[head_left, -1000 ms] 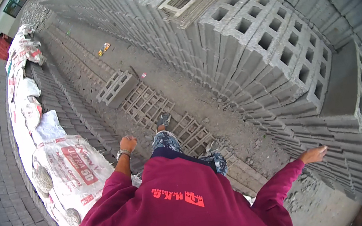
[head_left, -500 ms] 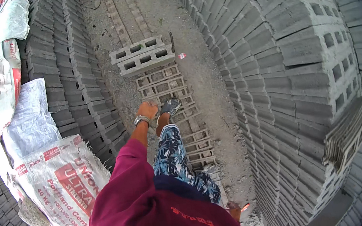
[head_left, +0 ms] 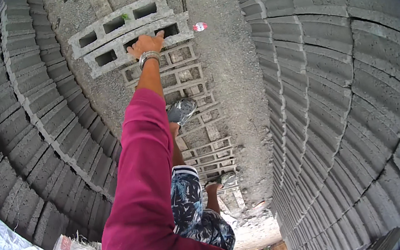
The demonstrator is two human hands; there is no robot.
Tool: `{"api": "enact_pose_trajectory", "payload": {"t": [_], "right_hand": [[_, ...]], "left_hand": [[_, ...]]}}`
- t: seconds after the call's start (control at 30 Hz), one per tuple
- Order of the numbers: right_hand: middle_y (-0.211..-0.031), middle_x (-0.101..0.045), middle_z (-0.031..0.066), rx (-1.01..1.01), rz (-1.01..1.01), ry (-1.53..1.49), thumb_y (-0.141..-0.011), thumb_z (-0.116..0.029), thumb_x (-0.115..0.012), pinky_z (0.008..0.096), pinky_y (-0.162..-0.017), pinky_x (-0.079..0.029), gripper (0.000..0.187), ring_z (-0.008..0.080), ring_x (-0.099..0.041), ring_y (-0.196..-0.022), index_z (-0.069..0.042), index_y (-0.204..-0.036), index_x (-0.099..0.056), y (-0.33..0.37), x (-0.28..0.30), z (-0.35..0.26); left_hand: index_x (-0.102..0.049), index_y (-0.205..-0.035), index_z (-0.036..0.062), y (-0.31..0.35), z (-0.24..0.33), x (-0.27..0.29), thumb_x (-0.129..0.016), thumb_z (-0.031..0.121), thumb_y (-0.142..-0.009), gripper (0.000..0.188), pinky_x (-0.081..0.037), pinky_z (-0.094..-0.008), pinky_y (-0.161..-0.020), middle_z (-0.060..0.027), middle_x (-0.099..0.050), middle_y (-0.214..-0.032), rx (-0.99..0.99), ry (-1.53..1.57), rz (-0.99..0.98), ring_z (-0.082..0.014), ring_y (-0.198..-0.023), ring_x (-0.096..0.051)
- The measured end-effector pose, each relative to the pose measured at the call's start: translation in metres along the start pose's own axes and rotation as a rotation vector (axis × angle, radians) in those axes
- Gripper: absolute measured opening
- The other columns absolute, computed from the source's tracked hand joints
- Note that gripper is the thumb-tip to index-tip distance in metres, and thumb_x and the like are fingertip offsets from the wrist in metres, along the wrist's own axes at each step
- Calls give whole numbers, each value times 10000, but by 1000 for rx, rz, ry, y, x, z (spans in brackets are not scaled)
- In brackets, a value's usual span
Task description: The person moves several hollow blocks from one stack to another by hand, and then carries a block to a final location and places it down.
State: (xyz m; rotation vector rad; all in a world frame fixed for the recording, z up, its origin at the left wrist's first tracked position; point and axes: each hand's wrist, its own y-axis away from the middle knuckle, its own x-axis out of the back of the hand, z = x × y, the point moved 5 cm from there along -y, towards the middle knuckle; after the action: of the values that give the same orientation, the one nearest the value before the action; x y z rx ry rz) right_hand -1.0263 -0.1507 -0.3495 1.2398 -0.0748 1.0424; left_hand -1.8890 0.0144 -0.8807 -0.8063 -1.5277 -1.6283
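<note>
Two grey concrete hollow blocks (head_left: 100,32) sit side by side on the gravel ground (head_left: 225,65), and the left hand (head_left: 147,45), with a silver band (head_left: 149,56) at its wrist, reaches down onto the nearer block (head_left: 119,51), fingers spread and touching its top around the middle and right-hand hollows; whether they are clenched on it I cannot tell, nor can I tell the state of the right hand, out of view. Tall stacks of grey blocks rise on the left (head_left: 50,115) and right (head_left: 327,81), a red-and-white scrap (head_left: 200,26) lying just beside the nearer block.
</note>
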Motion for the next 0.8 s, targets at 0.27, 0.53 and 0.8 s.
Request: {"api": "enact_pose_trajectory", "payload": {"t": [0.27, 0.53, 0.8], "right_hand": [[-946, -696, 148, 118, -30, 32, -823, -275, -735, 383, -630, -544, 457, 256, -680, -738, 2, -1158, -592, -15, -16, 8], [-933, -704, 113, 649, 235, 183, -761, -248, -784, 349, -671, -530, 418, 211, -657, -738, -3, -1073, -649, -48, -23, 33], [-1509, -328, 155, 1122, 247, 323, -607, -600, -823, 598, -1066, -323, 1170, 395, -392, -1345, -185, -1532, -240, 88, 53, -112]], "left_hand": [[-730, -896, -5, 22, -53, 11, -745, 494, -653, 556, -496, -431, -898, -248, -704, -976, 27, 98, -37, -372, -934, -681], [-611, -572, -37, 236, -98, 85, -843, 393, -602, 489, -478, -435, -550, -191, -647, -607, -387, 287, -368, -263, -540, -616], [-675, -658, -57, 605, -10, 133, -737, 593, -661, 653, -517, -470, -729, -276, -666, -727, -829, -263, -571, -400, -751, -684]]}}
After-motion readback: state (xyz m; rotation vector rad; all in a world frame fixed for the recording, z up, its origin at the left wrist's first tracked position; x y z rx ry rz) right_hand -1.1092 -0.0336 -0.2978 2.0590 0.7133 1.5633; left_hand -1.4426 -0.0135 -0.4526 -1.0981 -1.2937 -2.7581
